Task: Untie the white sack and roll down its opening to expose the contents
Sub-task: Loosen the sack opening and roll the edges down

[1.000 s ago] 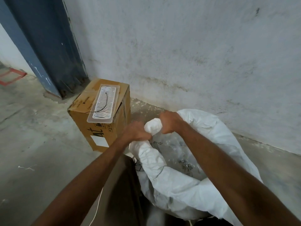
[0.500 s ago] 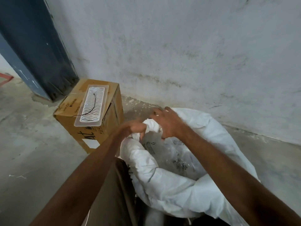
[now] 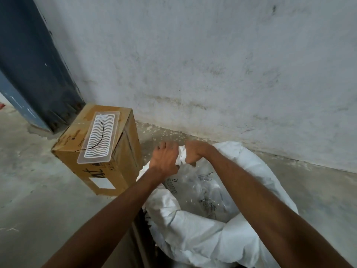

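The white sack [image 3: 204, 242] stands on the floor at lower right with its mouth open and its rim rolled into a thick fold. Clear plastic bags with black print [image 3: 201, 186] show inside it. My right hand [image 3: 195, 153] is closed on the far part of the sack's rim. My left hand [image 3: 166, 159] rests right beside it on the same stretch of rim, fingers spread over the fabric; whether it grips is not clear.
A brown cardboard box [image 3: 114, 167] stands just left of the sack, with a clear tray of white wavy lines and a black cord [image 3: 100, 138] on top. A grey wall [image 3: 212, 64] runs behind, a dark blue column [image 3: 34, 70] at left, concrete floor all around.
My left hand has moved right, up against my right hand, and its fingers have spread. My right hand has closed into a fist on the rim. The view has shifted slightly.
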Motion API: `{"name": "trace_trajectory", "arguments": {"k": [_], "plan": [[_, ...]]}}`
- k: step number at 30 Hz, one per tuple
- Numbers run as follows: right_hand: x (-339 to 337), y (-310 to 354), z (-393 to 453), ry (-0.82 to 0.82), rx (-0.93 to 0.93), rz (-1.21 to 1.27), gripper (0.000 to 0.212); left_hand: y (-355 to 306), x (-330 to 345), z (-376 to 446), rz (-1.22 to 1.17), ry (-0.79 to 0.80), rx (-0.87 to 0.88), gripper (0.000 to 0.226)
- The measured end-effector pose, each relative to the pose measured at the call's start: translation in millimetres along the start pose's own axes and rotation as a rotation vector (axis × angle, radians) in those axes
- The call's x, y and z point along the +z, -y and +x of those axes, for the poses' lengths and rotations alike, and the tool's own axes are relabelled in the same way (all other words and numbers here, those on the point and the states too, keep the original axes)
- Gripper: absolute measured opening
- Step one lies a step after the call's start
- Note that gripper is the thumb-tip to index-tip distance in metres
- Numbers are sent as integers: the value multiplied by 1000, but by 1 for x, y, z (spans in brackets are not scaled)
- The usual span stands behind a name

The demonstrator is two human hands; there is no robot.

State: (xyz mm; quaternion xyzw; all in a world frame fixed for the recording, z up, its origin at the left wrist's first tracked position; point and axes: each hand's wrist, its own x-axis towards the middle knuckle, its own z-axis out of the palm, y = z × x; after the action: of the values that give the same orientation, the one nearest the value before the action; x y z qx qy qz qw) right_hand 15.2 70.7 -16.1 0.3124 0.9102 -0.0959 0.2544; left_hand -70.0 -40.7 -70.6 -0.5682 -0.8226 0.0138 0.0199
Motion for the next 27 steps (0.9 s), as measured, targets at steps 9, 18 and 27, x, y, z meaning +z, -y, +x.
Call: {"name": "trace_trajectory", "arguments": {"k": [9,18,27], "plan": [[51,-22,-10,-573,4,-246,105,28,-5,29,-521,347,-131,38],[47,-29,1,-463,49,-37,17,11,9,25,-99,187,35,99],[32,-48,3,-85,-45,379,32,-22,20,36,-194,103,35,56]]}}
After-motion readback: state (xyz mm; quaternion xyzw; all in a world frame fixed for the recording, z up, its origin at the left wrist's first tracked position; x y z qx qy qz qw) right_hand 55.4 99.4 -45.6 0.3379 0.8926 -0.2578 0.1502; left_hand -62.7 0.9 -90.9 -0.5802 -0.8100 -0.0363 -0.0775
